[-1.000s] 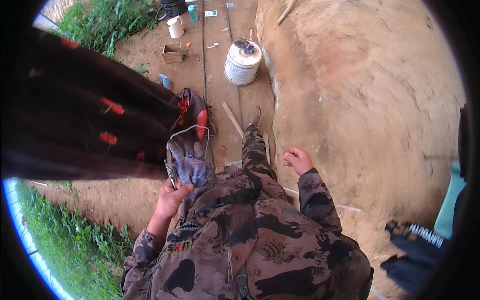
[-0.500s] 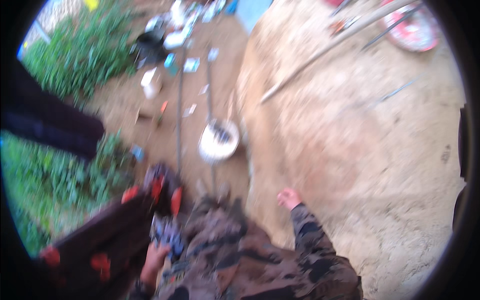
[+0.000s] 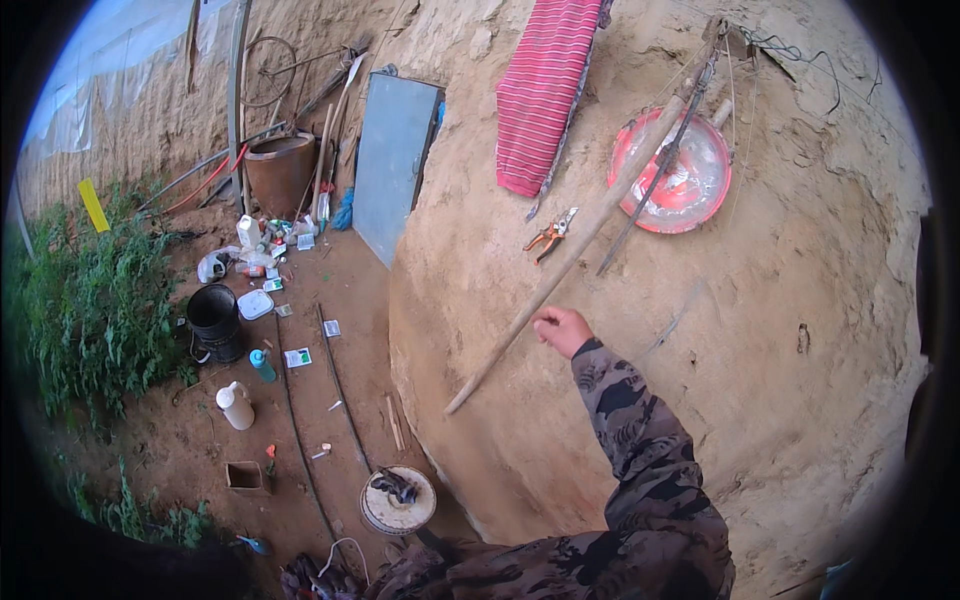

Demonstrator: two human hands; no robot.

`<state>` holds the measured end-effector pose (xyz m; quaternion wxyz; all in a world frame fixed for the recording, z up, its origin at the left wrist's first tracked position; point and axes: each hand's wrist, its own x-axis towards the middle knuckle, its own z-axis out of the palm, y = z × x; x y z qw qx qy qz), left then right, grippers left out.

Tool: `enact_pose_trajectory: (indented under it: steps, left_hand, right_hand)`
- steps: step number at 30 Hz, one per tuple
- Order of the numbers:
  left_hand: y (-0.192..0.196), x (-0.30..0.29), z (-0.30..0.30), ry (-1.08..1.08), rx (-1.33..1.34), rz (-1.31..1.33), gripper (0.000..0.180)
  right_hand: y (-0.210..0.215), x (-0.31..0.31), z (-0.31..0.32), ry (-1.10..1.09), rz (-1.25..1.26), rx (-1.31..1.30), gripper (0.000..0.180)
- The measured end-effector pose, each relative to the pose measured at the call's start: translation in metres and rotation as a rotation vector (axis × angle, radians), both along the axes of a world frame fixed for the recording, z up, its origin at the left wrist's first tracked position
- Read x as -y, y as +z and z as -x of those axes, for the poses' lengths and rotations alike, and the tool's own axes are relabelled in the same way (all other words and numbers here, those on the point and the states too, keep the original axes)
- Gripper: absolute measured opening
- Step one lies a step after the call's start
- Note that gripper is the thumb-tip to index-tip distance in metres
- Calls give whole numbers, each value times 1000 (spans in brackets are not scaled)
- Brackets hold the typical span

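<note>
My right hand point(image 3: 563, 331) reaches out on a camouflage sleeve in front of the earthen wall. Its fingers are loosely bent, and I see nothing held in them. Close beside it a long wooden pole point(image 3: 520, 318) leans slantwise along the wall. Above the hand, orange-handled pruning shears point(image 3: 551, 236) hang on the wall. Higher up to the right, a red-and-white round basin point(image 3: 690, 180) sits behind the pole and a thin dark rod point(image 3: 640, 208). My left hand is out of view.
A red striped cloth point(image 3: 540, 95) hangs on the wall. On the ground at left are a black bucket point(image 3: 214, 325), a beige jug point(image 3: 236, 406), a teal bottle point(image 3: 262, 366) and scattered litter. A round white-topped stool-like object point(image 3: 397, 507) stands below. A grey panel point(image 3: 392, 165) leans farther back.
The view has swung up toward the wall. My right arm has stretched forward and up to beside the pole. My left hand and the dark cloth with red patches have left the view.
</note>
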<state>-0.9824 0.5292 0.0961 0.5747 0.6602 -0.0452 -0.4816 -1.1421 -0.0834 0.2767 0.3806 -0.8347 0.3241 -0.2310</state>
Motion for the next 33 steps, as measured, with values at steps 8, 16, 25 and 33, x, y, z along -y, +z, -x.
enact_pose_trajectory:
  steps: [8, 16, 25, 33]
  left_hand:
    - [39, 70, -46, 13, 65, 6, 51]
    - [66, 116, -30, 178, 89, -45, 50]
    - [79, 148, 4, 336, 95, -99, 50]
    - [82, 168, 21, 380, 108, -89, 49]
  right_hand:
    - [131, 154, -135, -148, 346, 387, 39]
    - [196, 293, -199, -415, 231, 623, 67]
    - [223, 319, -264, -285, 169, 708, 53]
    - [266, 187, -334, -44, 664, 745, 28]
